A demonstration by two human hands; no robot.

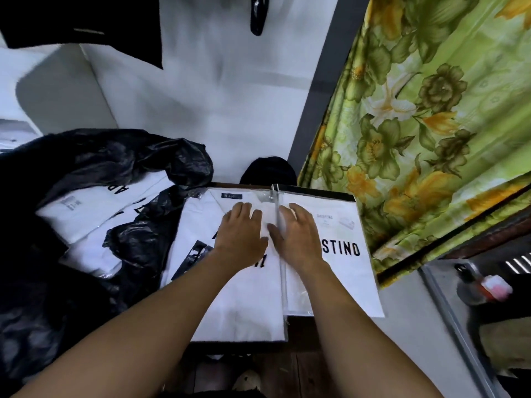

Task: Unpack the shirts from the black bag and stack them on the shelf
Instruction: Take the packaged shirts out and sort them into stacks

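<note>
Two white packed shirts lie side by side on a dark surface in front of me. My left hand (241, 234) rests flat on the left shirt (230, 297). Flat on the right shirt (339, 271), which bears black lettering, lies my right hand (296, 234). Both hands have straight fingers and sit close together near the seam between the two packs. To the left the crumpled black bag (120, 162) lies open, with more white packed shirts (86, 214) showing inside it.
A green floral curtain (431, 124) hangs at the right. A white wall (215, 96) stands behind the shirts, with a dark garment (86, 21) hanging at the top left. A metal frame (448, 305) and small items sit at the lower right.
</note>
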